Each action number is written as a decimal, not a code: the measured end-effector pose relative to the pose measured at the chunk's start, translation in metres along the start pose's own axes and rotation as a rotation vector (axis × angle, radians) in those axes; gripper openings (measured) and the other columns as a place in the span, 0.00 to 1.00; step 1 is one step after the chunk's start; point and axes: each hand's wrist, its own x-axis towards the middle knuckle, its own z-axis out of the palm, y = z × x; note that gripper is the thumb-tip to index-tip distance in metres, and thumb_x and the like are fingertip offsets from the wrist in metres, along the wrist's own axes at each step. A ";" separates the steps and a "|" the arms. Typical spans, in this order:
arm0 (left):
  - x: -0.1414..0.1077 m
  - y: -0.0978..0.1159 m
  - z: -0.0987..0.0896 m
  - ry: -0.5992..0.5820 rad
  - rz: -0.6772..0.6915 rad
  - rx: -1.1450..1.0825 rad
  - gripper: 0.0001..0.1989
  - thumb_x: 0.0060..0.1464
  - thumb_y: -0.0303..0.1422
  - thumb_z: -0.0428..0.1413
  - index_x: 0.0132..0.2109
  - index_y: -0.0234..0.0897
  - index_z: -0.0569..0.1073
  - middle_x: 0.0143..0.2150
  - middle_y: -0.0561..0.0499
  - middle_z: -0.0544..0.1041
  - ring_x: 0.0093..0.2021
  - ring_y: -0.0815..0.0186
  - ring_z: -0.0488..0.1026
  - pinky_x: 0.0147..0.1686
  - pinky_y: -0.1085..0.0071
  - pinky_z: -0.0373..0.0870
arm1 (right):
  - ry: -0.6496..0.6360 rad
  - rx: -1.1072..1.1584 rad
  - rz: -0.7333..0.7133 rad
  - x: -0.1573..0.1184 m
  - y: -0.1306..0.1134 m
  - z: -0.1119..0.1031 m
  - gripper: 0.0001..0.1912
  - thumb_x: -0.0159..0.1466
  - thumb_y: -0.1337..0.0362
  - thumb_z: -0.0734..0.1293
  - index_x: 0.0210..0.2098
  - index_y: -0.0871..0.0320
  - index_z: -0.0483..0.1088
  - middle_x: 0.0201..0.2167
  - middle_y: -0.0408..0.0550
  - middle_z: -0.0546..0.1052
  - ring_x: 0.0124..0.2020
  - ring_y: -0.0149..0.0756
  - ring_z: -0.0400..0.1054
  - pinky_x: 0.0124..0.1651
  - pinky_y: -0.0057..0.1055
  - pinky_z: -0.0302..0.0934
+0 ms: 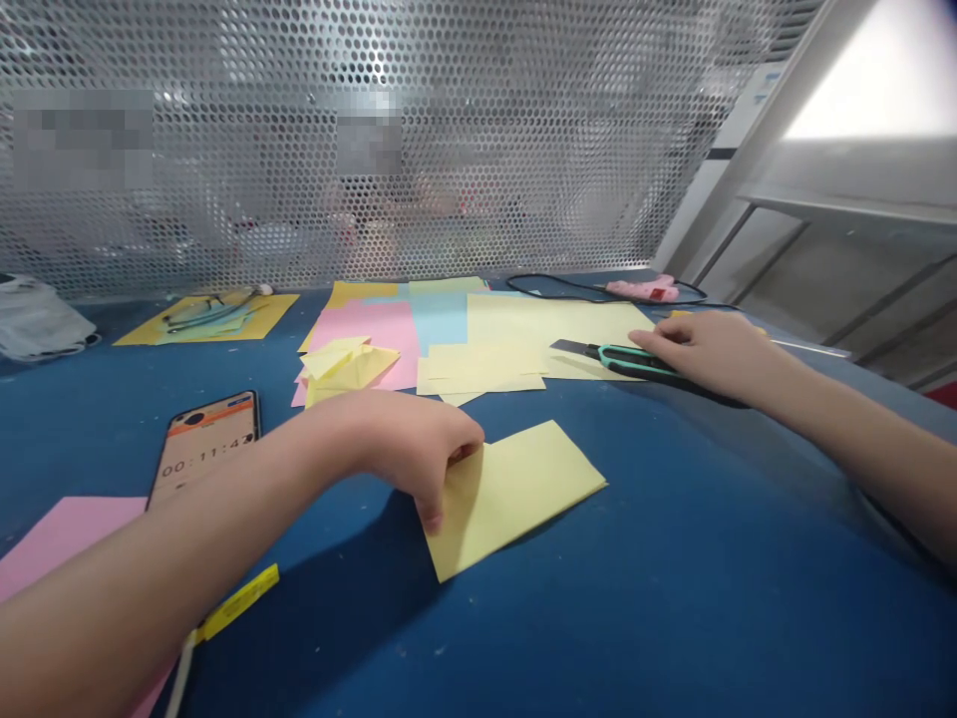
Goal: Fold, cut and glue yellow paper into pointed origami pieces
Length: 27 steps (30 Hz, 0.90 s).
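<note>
A pale yellow sheet of paper (523, 489), which looks folded, lies on the blue table. My left hand (426, 449) grips its left edge, fingers curled. At the right, my right hand (707, 349) is closed at the handle of a green and black utility knife (635, 359). The knife's dark blade points left, over larger pale yellow sheets (575, 324). Its far end is partly covered by the hand and wrist. Behind my left hand sits a folded yellow paper piece (348, 364), resting on pink paper (374, 329). Small pale yellow pieces (478, 369) lie beside it.
A phone (209, 434) showing a timer, pink paper (67, 538) and a yellow tag on a cable (239, 603) lie at the left. Glasses (213, 311) rest on papers behind. A perforated metal screen (478, 150) closes the back; a pink power strip (643, 289) stands before it.
</note>
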 end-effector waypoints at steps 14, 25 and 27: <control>-0.009 -0.003 -0.011 0.227 -0.146 0.002 0.13 0.65 0.41 0.55 0.48 0.36 0.72 0.45 0.49 0.75 0.41 0.63 0.75 0.41 0.61 0.74 | -0.130 -0.324 0.321 -0.012 -0.027 -0.008 0.16 0.69 0.57 0.65 0.52 0.59 0.69 0.51 0.52 0.73 0.48 0.40 0.71 0.49 0.44 0.68; -0.007 -0.025 -0.022 0.592 -0.496 -0.073 0.16 0.64 0.40 0.56 0.55 0.38 0.69 0.53 0.46 0.72 0.47 0.58 0.74 0.45 0.57 0.74 | -0.072 -0.328 0.210 -0.017 -0.032 -0.008 0.15 0.69 0.57 0.64 0.51 0.59 0.70 0.52 0.52 0.73 0.49 0.41 0.70 0.50 0.44 0.68; -0.007 -0.025 -0.022 0.606 -0.490 -0.085 0.15 0.64 0.39 0.56 0.54 0.38 0.70 0.53 0.46 0.73 0.48 0.59 0.74 0.46 0.57 0.74 | -0.069 -0.325 0.189 -0.016 -0.032 -0.007 0.15 0.70 0.57 0.64 0.51 0.58 0.70 0.53 0.52 0.72 0.49 0.41 0.70 0.51 0.43 0.68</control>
